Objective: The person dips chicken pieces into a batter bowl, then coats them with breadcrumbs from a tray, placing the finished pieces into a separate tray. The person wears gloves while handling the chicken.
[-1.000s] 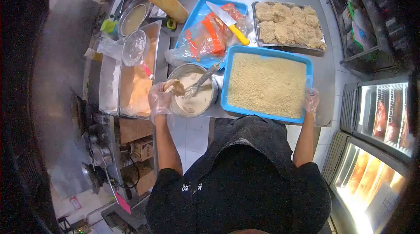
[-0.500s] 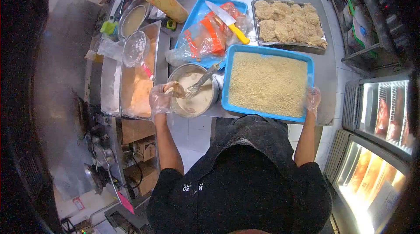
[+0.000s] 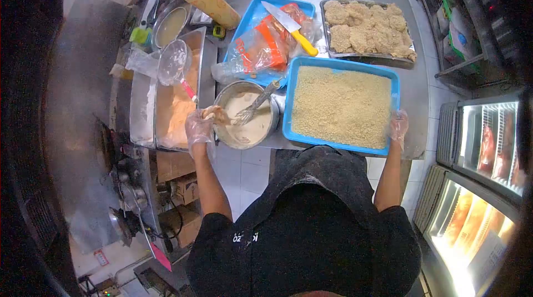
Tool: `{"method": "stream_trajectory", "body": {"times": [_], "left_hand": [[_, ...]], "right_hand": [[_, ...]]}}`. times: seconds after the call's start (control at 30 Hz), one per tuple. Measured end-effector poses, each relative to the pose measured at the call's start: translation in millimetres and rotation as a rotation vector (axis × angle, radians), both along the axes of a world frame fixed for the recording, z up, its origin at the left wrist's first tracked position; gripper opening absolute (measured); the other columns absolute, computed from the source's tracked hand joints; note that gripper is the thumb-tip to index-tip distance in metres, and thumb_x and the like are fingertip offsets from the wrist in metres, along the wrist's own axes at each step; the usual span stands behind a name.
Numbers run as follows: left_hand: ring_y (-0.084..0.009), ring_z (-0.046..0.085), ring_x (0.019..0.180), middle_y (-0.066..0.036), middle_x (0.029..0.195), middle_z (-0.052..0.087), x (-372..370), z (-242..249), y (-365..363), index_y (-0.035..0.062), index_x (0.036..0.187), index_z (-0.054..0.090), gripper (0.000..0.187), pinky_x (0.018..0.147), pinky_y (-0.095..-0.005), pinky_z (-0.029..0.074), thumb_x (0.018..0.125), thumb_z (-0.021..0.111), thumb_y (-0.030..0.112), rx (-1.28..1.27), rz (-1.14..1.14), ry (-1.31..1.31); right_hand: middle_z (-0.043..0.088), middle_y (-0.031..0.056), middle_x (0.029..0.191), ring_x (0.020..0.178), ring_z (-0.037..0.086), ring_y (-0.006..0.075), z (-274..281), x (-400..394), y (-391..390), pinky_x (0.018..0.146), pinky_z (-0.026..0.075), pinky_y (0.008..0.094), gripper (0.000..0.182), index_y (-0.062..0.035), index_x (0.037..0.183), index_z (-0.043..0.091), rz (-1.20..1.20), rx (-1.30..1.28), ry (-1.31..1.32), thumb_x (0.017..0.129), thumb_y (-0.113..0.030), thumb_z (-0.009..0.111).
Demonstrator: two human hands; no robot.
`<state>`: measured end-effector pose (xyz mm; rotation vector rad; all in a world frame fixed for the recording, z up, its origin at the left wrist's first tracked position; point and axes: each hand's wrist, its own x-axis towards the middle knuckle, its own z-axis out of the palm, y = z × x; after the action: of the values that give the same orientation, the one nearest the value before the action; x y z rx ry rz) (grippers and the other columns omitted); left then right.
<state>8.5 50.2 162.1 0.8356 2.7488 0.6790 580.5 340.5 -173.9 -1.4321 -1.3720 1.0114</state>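
Observation:
My left hand, in a clear plastic glove, is closed on a piece of battered meat. The meat hangs over the left rim of a round metal bowl of pale batter. A whisk leans in that bowl with its wires in the batter. At the right rim of a blue tray of breadcrumbs, my gloved right hand grips the edge. Its fingertips are partly hidden.
Behind are a blue tray with plastic bags and a yellow-handled knife. Breaded pieces fill a metal tray at back right. Left stand flour containers with a strainer. A cling-film roll lies behind.
My left hand has moved slightly left and toward me, drawing the meat toward the bowl's rim. My right hand stays at the tray edge.

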Motion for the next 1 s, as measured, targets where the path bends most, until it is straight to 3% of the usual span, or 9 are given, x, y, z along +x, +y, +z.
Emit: {"method": "stream_trajectory", "body": {"times": [0.1,0.17,0.3,0.37,0.47,0.57,0.8,0.93,1.0], "left_hand": [[-0.0274,0.063,0.072,-0.016,0.076,0.064,-4,-6,0,0.0034,0.085,0.067,0.023,0.065,-0.0343,0.047,0.065,0.069,0.016,-0.045,-0.028,0.076],[-0.0278,0.062,0.072,-0.016,0.077,0.064,3,-1,4,0.0035,0.085,0.067,0.024,0.064,-0.0348,0.047,0.066,0.069,0.017,-0.030,-0.067,0.041],[-0.0290,0.062,0.071,-0.017,0.078,0.064,15,-2,20,0.0041,0.085,0.067,0.023,0.064,-0.0364,0.047,0.067,0.069,0.018,-0.014,-0.197,0.008],[-0.0229,0.061,0.070,-0.014,0.076,0.064,19,-4,33,0.0034,0.088,0.067,0.023,0.063,-0.0331,0.047,0.069,0.068,0.016,-0.075,-0.215,0.021],[-0.0146,0.060,0.069,-0.010,0.076,0.066,40,13,56,0.0045,0.092,0.066,0.023,0.063,-0.0291,0.046,0.072,0.068,0.015,-0.164,-0.295,0.044],[-0.0280,0.061,0.069,-0.017,0.074,0.063,31,-1,61,0.0039,0.086,0.066,0.025,0.062,-0.0371,0.046,0.068,0.067,0.022,-0.109,-0.229,-0.102],[-0.0188,0.060,0.068,-0.011,0.078,0.066,43,34,64,0.0016,0.088,0.066,0.022,0.063,-0.0315,0.046,0.069,0.067,0.012,0.147,-0.222,-0.237],[-0.0192,0.061,0.070,-0.011,0.080,0.066,36,40,58,0.0008,0.091,0.066,0.024,0.066,-0.0309,0.046,0.069,0.068,0.011,0.095,-0.184,-0.209],[-0.0199,0.061,0.071,-0.012,0.079,0.066,34,42,54,0.0008,0.091,0.066,0.024,0.066,-0.0311,0.046,0.069,0.067,0.011,0.107,-0.221,-0.178]], "right_hand": [[0.057,0.0072,0.072,0.069,0.056,0.0226,75,-33,-18,0.063,0.043,0.0320,0.013,-0.0058,0.075,0.058,-0.076,0.080,-0.281,0.082,-0.017,0.058],[0.056,0.0063,0.070,0.066,0.055,0.0213,85,-37,-18,0.061,0.043,0.0314,0.013,-0.0060,0.074,0.058,-0.090,0.045,-0.417,0.082,-0.016,0.059],[0.054,0.0064,0.066,0.062,0.052,0.0208,84,-38,-20,0.060,0.042,0.0319,0.015,-0.0063,0.073,0.057,-0.095,0.030,-0.224,0.081,-0.018,0.061],[0.052,0.0064,0.066,0.062,0.051,0.0206,75,-38,-18,0.060,0.042,0.0319,0.017,-0.0063,0.071,0.056,-0.126,0.020,-0.146,0.081,-0.020,0.062],[0.054,0.0069,0.068,0.065,0.053,0.0214,78,-35,-16,0.061,0.043,0.0325,0.017,-0.0059,0.072,0.057,-0.094,0.043,-0.453,0.082,-0.019,0.060],[0.056,0.0075,0.073,0.070,0.055,0.0216,72,-29,-12,0.063,0.044,0.0326,0.016,-0.0053,0.075,0.058,0.016,0.304,-0.762,0.083,-0.019,0.057],[0.060,0.0108,0.080,0.076,0.058,0.0264,48,-24,-13,0.067,0.046,0.0350,0.017,-0.0051,0.079,0.060,-0.011,0.016,-0.236,0.084,-0.020,0.055],[0.060,0.0118,0.080,0.076,0.059,0.0287,0,4,3,0.068,0.046,0.0360,0.018,-0.0057,0.081,0.060,0.019,-0.036,-0.165,0.083,-0.023,0.056],[0.059,0.0095,0.079,0.068,0.057,0.0238,20,-6,-2,0.061,0.046,0.0327,0.013,-0.0067,0.082,0.058,0.002,-0.037,-0.239,0.083,-0.019,0.053]]}}
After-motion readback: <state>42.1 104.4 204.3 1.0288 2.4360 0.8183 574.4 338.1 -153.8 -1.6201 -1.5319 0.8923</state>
